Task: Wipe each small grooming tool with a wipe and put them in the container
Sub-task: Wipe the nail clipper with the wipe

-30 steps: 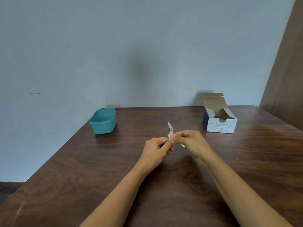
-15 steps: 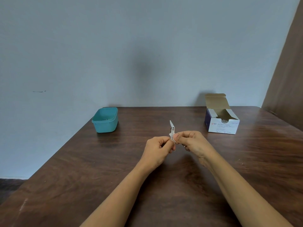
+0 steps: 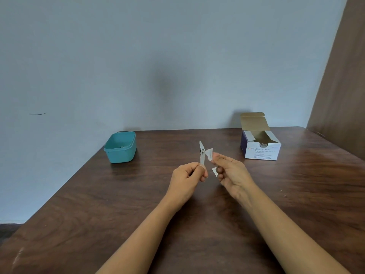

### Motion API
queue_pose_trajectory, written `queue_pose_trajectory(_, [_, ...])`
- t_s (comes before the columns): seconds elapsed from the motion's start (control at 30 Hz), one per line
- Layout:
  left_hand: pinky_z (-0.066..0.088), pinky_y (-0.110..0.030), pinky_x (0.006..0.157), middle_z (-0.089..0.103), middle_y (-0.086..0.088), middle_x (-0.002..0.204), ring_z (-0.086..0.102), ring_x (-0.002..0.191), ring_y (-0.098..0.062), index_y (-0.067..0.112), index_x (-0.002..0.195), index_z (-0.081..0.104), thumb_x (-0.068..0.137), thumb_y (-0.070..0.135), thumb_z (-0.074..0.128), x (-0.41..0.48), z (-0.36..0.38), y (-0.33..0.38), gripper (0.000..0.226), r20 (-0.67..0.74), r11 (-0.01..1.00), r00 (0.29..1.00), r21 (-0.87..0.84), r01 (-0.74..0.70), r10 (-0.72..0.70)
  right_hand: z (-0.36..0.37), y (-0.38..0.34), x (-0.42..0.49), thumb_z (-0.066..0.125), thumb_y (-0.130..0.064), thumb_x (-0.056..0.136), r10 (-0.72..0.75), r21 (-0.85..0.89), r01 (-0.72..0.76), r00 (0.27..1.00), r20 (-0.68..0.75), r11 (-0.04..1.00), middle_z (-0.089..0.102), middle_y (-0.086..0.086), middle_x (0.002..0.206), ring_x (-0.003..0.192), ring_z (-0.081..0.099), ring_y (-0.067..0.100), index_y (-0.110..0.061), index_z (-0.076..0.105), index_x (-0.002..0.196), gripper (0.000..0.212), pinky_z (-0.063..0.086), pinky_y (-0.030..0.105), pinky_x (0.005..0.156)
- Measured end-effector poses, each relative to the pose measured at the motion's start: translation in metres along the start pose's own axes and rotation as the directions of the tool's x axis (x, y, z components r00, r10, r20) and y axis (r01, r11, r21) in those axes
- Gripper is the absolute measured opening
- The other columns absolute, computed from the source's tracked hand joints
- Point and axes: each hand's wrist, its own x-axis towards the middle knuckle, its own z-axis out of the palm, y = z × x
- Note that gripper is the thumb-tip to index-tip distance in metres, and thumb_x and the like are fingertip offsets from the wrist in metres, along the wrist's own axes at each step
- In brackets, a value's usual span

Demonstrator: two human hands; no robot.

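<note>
Where the dark wooden table (image 3: 118, 204) meets the grey wall, a teal plastic container (image 3: 120, 147) sits left of the hands; left hand (image 3: 187, 178) pinches a metal nail clipper (image 3: 202, 155) upright, right hand (image 3: 231, 175) pinches a white wipe (image 3: 209, 153) beside it.

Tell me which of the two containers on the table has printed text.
The white cardboard box with its flap open, at far right, reads "Alcohol Swabs". The teal plastic tub at far left is plain.

Your left hand (image 3: 188, 176) is hiding the nail clipper's (image 3: 202, 155) lower end, your right hand (image 3: 231, 172) is covering most of the wipe (image 3: 209, 153), and the container's (image 3: 120, 147) contents are reading too small to identify.
</note>
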Motion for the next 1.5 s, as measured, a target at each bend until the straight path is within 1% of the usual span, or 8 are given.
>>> queue_pose_trajectory(0.23, [0.037, -0.02, 0.062, 0.058, 0.012, 0.058, 0.048, 0.055, 0.003, 0.014, 0.068, 0.066, 0.094, 0.017, 0.05, 0.001, -0.003, 0.0, 0.031, 0.003, 0.999, 1.0, 0.014, -0.03, 0.029, 0.0, -0.001, -0.003, 0.065, -0.013, 0.087, 0.091, -0.145, -0.065, 0.98, 0.177, 0.987, 0.065, -0.004, 0.07, 0.054, 0.041, 0.004, -0.013, 0.074, 0.09, 0.01, 0.032, 0.017, 0.049])
queue_pose_trajectory(0.67, [0.038, -0.017, 0.062, 0.057, 0.011, 0.059, 0.05, 0.057, 0.003, 0.016, 0.067, 0.066, 0.094, 0.016, 0.051, 0.001, -0.006, 0.001, 0.031, 0.0, 0.999, 0.999, -0.003, -0.041, 0.041, -0.001, -0.007, -0.006, 0.072, -0.022, 0.082, 0.075, -0.166, -0.045, 0.981, 0.181, 0.985, 0.063, -0.007, 0.065, 0.06, 0.043, 0.006, -0.013, 0.075, 0.082, 0.01, 0.032, 0.021, 0.054])
queue_pose_trajectory(0.8, [0.037, -0.018, 0.059, 0.057, 0.01, 0.057, 0.048, 0.055, 0.001, 0.012, 0.067, 0.066, 0.094, 0.015, 0.051, 0.0, -0.004, 0.001, 0.03, 0.03, 0.998, 0.999, 0.032, -0.046, 0.045, 0.001, -0.002, -0.01, 0.078, -0.019, 0.076, -0.089, -0.266, 0.131, 0.982, 0.165, 0.955, 0.065, -0.01, 0.062, 0.06, 0.049, 0.002, -0.01, 0.078, 0.087, 0.015, 0.034, 0.019, 0.06])
queue_pose_trajectory(0.93, [0.04, -0.02, 0.059, 0.059, 0.011, 0.057, 0.05, 0.056, -0.002, 0.02, 0.064, 0.064, 0.093, 0.017, 0.052, -0.002, -0.002, -0.001, 0.032, 0.03, 0.992, 0.997, 0.109, -0.069, 0.066, 0.007, 0.002, -0.015, 0.071, -0.016, 0.083, -0.293, -0.279, 0.346, 0.932, 0.213, 0.896, 0.063, 0.008, 0.058, 0.056, 0.059, 0.003, -0.002, 0.073, 0.071, 0.018, 0.044, 0.008, 0.064])
queue_pose_trajectory(1.13, [0.038, -0.012, 0.055, 0.059, 0.009, 0.057, 0.05, 0.054, -0.001, 0.018, 0.063, 0.063, 0.093, 0.018, 0.052, -0.003, 0.002, 0.003, 0.032, 0.023, 0.99, 0.998, 0.122, -0.067, 0.065, 0.011, 0.012, -0.014, 0.063, -0.027, 0.091, -0.477, -0.368, 0.513, 0.858, 0.191, 0.776, 0.058, 0.015, 0.052, 0.056, 0.057, 0.02, -0.003, 0.066, 0.059, 0.039, 0.052, 0.036, 0.069])
queue_pose_trajectory(1.2, [0.04, -0.01, 0.058, 0.059, 0.011, 0.057, 0.053, 0.057, 0.001, 0.014, 0.064, 0.064, 0.092, 0.015, 0.052, -0.003, 0.002, 0.005, 0.031, 0.021, 0.993, 0.998, 0.097, -0.062, 0.06, 0.013, 0.011, -0.016, 0.062, -0.026, 0.091, -0.446, -0.343, 0.465, 0.884, 0.139, 0.816, 0.063, 0.019, 0.059, 0.063, 0.061, 0.016, 0.002, 0.07, 0.07, 0.036, 0.051, 0.031, 0.071])
queue_pose_trajectory(1.33, [0.042, -0.015, 0.061, 0.059, 0.011, 0.056, 0.054, 0.059, 0.0, 0.013, 0.064, 0.066, 0.091, 0.014, 0.053, -0.002, 0.0, 0.004, 0.029, 0.016, 0.996, 0.999, 0.08, -0.045, 0.043, 0.011, 0.003, -0.016, 0.064, -0.025, 0.089, -0.166, -0.237, 0.197, 0.975, 0.145, 0.951, 0.065, -0.009, 0.057, 0.056, 0.058, -0.007, -0.009, 0.076, 0.085, 0.02, 0.037, 0.017, 0.064])
queue_pose_trajectory(1.5, [0.045, -0.026, 0.06, 0.065, -0.008, 0.064, 0.058, 0.06, -0.023, 0.019, 0.063, 0.066, 0.093, 0.02, 0.053, -0.002, 0.0, 0.0, 0.032, -0.013, 0.988, 0.997, 0.132, -0.074, 0.077, 0.012, 0.004, -0.018, 0.071, -0.015, 0.081, -0.191, -0.173, 0.218, 0.969, 0.159, 0.961, 0.052, 0.007, 0.052, 0.044, 0.05, 0.001, 0.003, 0.07, 0.078, 0.019, 0.04, 0.011, 0.057])
